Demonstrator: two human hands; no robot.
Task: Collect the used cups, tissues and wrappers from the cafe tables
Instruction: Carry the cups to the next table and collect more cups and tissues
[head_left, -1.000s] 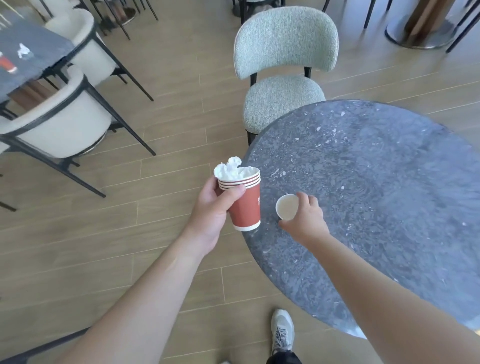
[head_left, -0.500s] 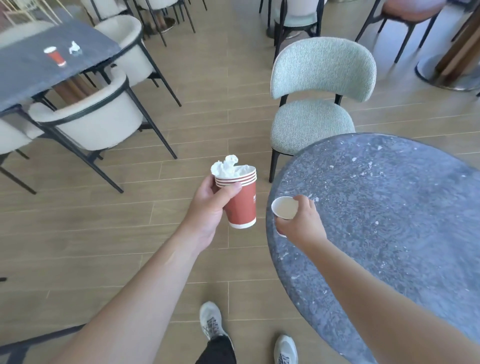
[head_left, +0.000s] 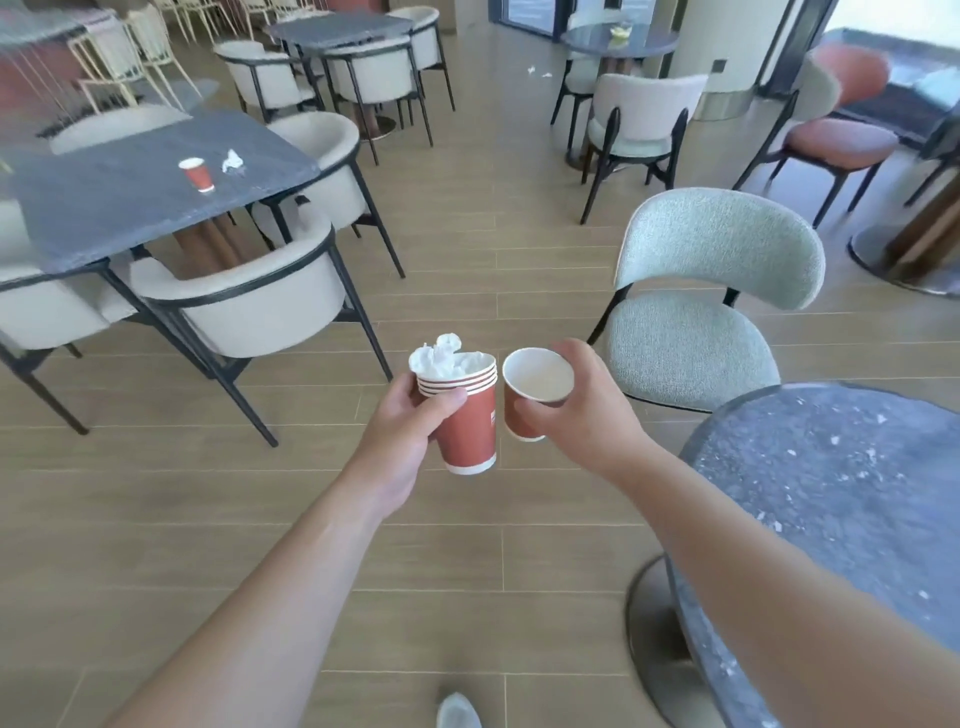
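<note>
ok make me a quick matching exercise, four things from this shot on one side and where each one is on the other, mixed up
Things:
1. stack of red paper cups
2. single red paper cup
3. crumpled tissue
4. green upholstered chair

Places:
A. on the square dark table, beside a lone red cup
B. in the right hand
C. on the floor beside the round table
D. in the left hand, stuffed with white tissue

Pairs: 1-D, 2-B, 3-A, 4-C
</note>
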